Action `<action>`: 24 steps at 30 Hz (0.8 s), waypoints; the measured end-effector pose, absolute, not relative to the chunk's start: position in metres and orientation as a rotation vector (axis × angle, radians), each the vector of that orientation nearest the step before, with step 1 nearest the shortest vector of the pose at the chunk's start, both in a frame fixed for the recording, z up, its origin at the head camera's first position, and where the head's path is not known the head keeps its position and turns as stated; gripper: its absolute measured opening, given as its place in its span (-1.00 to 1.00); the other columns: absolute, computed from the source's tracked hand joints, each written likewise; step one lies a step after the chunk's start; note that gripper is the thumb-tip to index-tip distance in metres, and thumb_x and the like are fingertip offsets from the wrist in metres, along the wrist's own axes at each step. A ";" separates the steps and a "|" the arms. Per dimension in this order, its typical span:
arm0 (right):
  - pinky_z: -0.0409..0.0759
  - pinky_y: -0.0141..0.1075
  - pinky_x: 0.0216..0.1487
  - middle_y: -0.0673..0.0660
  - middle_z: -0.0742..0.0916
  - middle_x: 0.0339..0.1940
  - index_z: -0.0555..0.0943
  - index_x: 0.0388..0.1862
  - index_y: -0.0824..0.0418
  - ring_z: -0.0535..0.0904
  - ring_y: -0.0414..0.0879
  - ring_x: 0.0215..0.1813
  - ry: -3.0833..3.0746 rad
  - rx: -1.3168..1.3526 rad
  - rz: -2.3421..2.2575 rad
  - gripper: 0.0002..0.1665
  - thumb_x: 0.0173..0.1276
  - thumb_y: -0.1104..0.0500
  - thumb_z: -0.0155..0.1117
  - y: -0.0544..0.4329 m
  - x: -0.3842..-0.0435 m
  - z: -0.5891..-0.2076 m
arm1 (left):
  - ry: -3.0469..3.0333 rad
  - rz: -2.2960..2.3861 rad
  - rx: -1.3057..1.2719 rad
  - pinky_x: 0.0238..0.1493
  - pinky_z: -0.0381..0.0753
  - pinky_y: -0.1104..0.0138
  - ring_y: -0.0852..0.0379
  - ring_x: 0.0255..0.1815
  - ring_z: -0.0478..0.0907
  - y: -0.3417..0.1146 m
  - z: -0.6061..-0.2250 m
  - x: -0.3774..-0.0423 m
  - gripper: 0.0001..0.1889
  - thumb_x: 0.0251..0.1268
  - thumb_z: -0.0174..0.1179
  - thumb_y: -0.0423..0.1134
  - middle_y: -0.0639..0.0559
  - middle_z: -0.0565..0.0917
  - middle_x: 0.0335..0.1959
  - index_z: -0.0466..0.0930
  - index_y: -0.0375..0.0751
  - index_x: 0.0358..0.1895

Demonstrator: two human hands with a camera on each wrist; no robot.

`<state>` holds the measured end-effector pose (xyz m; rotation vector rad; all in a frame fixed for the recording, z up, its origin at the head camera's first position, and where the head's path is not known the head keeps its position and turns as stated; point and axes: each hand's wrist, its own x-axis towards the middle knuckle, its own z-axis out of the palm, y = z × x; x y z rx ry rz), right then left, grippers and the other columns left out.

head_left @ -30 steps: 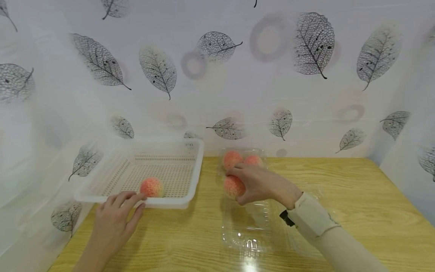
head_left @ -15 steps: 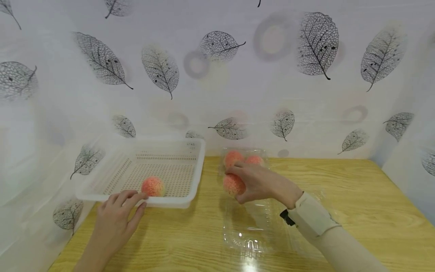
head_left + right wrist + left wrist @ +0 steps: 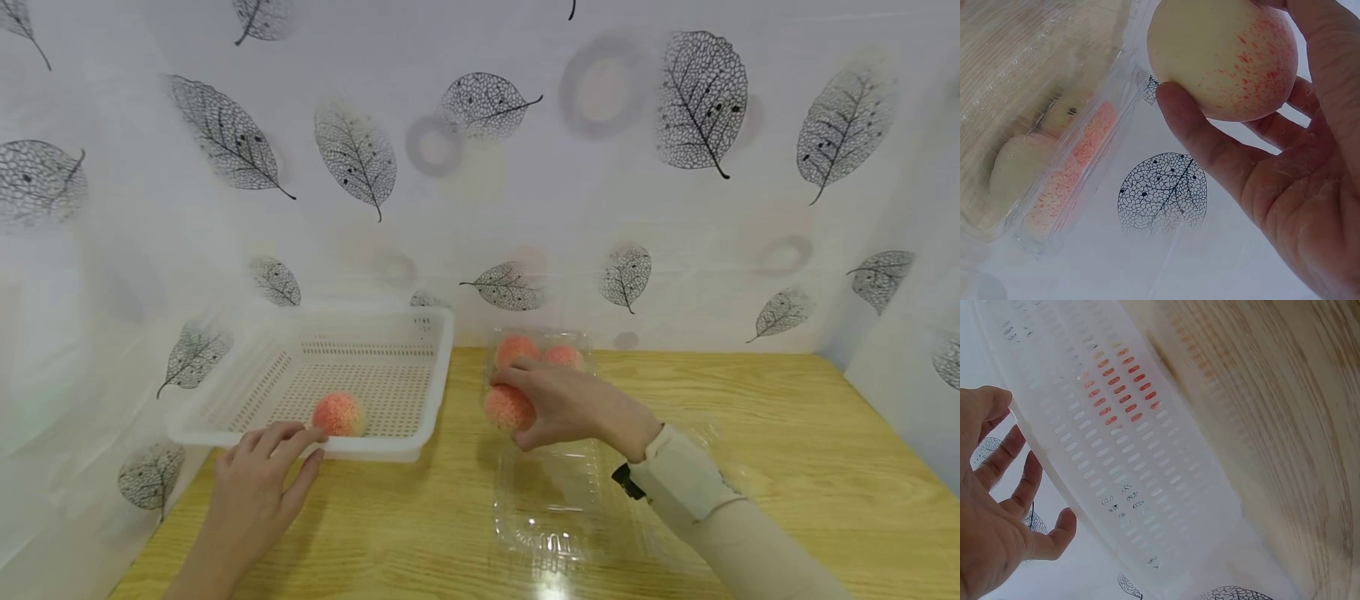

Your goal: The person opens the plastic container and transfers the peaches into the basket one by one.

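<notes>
A leaf-printed sheet [image 3: 566,200] hangs behind everything in front of you, and the wood-grain surface [image 3: 405,521] spreads below it. At the left of that surface stands the white basket [image 3: 375,451]; right of it, across a gap, lies the clear box [image 3: 551,533], its length running away from you, with faint clear plastic [image 3: 701,427] alongside that is too dim to make out. Your left grip [image 3: 255,479] is at the basket's near rim, its digits apart and loosely bent, with no fruit in it. Your right grip [image 3: 570,404] has thumb and fingers clamped on the held peach [image 3: 508,408], by the clear box's left edge. The held peach is round, without a long axis to align; the relation to mind is that the basket lies to its left, nearer your left grip. In the basket, one loose peach [image 3: 339,415] rests by the near wall; in the clear box, two peaches [image 3: 517,351] sit side by side at the far end.
</notes>
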<state>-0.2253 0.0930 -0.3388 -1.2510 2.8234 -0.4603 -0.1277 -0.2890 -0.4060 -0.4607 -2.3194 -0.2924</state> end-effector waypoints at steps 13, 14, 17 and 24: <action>0.64 -0.27 0.00 -0.02 0.65 0.14 0.53 0.34 0.03 0.59 -0.20 -0.03 2.842 -1.263 -0.437 -0.20 0.04 0.02 0.47 0.087 -0.224 -0.336 | -2.329 -0.298 -0.455 -0.30 0.54 -0.25 -0.22 -0.16 0.63 -0.289 -0.406 -0.127 -0.68 0.04 0.48 -0.31 -0.01 0.72 -0.13 0.76 0.02 -0.08; 0.65 -0.27 -0.01 -0.01 0.65 0.14 0.53 0.34 0.03 0.59 -0.20 -0.02 2.840 -1.262 -0.438 -0.21 0.04 0.02 0.47 0.086 -0.224 -0.336 | -2.330 -0.299 -0.455 -0.29 0.54 -0.25 -0.22 -0.15 0.63 -0.289 -0.406 -0.127 -0.68 0.05 0.47 -0.30 -0.01 0.72 -0.13 0.76 0.02 -0.08; 0.64 -0.29 -0.04 -0.02 0.65 0.12 0.53 0.33 0.03 0.58 -0.21 -0.03 2.836 -1.263 -0.433 -0.20 0.02 0.02 0.48 0.086 -0.224 -0.337 | -2.336 -0.299 -0.450 -0.28 0.54 -0.25 -0.22 -0.14 0.63 -0.288 -0.406 -0.126 -0.68 0.05 0.48 -0.30 -0.01 0.73 -0.12 0.76 0.03 -0.08; 0.62 -0.31 -0.05 -0.03 0.65 0.11 0.55 0.31 0.03 0.56 -0.21 -0.02 2.839 -1.275 -0.428 -0.21 0.01 0.01 0.47 0.085 -0.224 -0.338 | -2.343 -0.303 -0.440 -0.27 0.54 -0.25 -0.22 -0.13 0.62 -0.287 -0.405 -0.125 -0.66 0.02 0.49 -0.32 -0.01 0.72 -0.12 0.75 0.04 -0.08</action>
